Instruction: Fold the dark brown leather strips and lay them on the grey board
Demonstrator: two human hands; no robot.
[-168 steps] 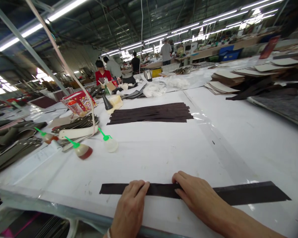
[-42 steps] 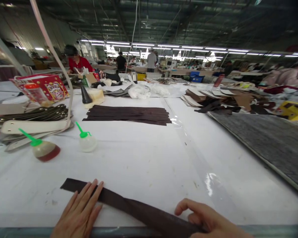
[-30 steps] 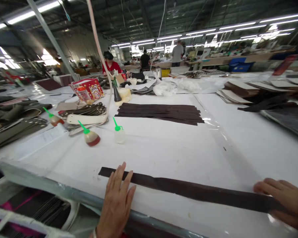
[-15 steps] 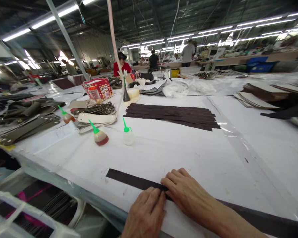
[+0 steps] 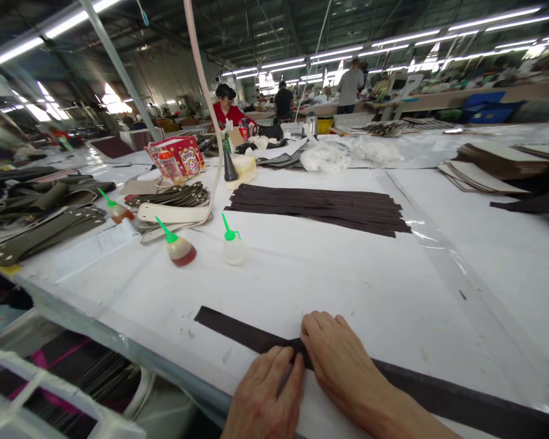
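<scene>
A long dark brown strip lies slantwise across the white tabletop near the front edge, running off to the lower right. My left hand grips its near edge, thumb and fingers closed together. From the far side, my right hand bends its fingers over the same strip, close against my left fingertips. Between the hands the strip is slightly raised or folded; the fingers partly hide that spot. Farther back, a bundle of similar dark strips is laid side by side.
Squeeze bottles with green nozzles, one clear and one with amber liquid, stand left of centre. Cream and olive straps lie behind them. Stacked panels sit at right. A white crate is below the table edge. A person in red is across the table.
My right hand has turned a little, its wrist lower and its fingers more bunched on the strip. My left hand keeps its grip. The view has shifted slightly.
</scene>
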